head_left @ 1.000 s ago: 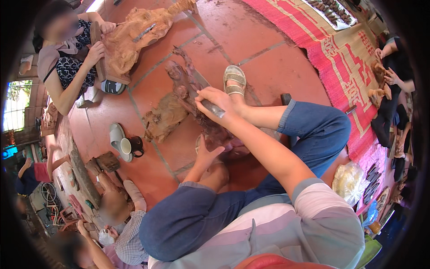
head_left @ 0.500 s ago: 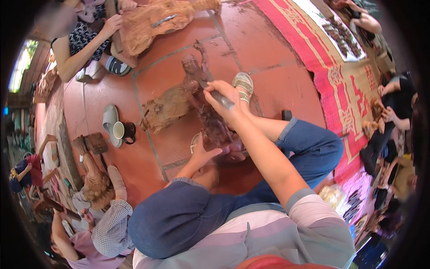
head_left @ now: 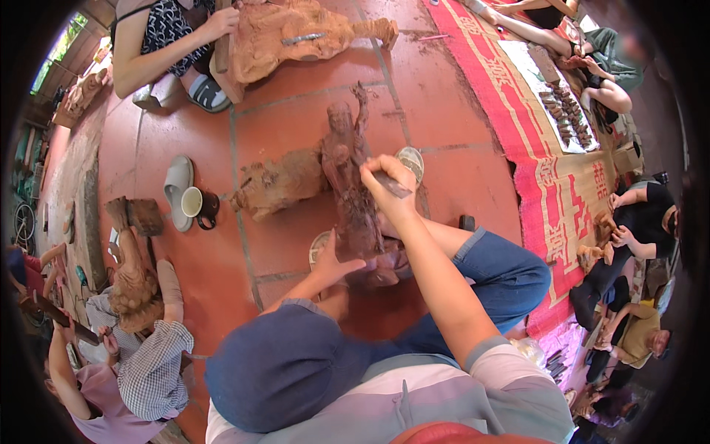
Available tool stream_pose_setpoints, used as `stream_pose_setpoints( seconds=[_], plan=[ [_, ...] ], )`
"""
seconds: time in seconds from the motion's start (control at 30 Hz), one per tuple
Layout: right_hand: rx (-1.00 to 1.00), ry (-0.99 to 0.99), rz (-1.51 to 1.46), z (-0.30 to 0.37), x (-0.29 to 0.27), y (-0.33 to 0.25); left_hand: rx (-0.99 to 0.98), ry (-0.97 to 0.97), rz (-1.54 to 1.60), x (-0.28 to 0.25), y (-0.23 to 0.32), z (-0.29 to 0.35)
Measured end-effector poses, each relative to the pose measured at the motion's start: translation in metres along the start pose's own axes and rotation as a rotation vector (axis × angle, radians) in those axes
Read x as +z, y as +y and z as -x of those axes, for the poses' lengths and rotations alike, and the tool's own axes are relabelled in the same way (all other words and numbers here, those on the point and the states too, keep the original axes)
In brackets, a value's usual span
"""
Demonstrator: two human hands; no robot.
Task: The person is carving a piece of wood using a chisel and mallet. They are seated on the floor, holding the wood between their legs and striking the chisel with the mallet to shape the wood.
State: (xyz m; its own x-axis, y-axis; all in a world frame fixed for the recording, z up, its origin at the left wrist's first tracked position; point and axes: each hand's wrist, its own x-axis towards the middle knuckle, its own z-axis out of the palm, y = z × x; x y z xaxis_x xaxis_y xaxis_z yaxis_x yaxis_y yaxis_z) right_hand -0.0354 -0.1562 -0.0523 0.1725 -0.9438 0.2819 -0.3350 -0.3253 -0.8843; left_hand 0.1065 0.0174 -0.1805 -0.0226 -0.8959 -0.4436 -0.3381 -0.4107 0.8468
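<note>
A dark reddish-brown carved wooden statue point(head_left: 345, 159) stands between my legs, with a figure and a raised branch-like part at its side. My left hand point(head_left: 329, 268) is wrapped against the left of its lower part, thumb spread toward the base; some fingertips are hidden. In a closed grip, my right hand point(head_left: 387, 185) holds a slim, flat carving tool point(head_left: 392, 185) against the statue's right side. The tool's working tip is hidden behind my fingers. A rough, pale brown block of wood point(head_left: 285, 181) lies just left of the statue.
A mug point(head_left: 201, 205) and a grey slipper point(head_left: 178, 189) are on the tiled floor at left. Another person's large carving point(head_left: 296, 37) lies at the far side. A red patterned mat point(head_left: 536, 200) runs along the right. Several people work around me; one sits at lower left beside a carving point(head_left: 134, 277).
The view has shifted, so the surroundings sit differently. My right hand with the carving tool has moved slightly down along the statue's right side. My left hand stays at the lower part.
</note>
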Motion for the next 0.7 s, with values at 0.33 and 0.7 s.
stream_pose_setpoints(
  seconds=[0.33, 0.7],
  plan=[
    [0.048, 0.083, -0.039, 0.015, 0.015, -0.007, 0.003, 0.037, 0.009, 0.001, -0.013, 0.002],
    [-0.426, -0.152, 0.276, 0.006, 0.003, -0.008, 0.165, 0.015, 0.204, -0.004, -0.002, -0.003]
  ],
)
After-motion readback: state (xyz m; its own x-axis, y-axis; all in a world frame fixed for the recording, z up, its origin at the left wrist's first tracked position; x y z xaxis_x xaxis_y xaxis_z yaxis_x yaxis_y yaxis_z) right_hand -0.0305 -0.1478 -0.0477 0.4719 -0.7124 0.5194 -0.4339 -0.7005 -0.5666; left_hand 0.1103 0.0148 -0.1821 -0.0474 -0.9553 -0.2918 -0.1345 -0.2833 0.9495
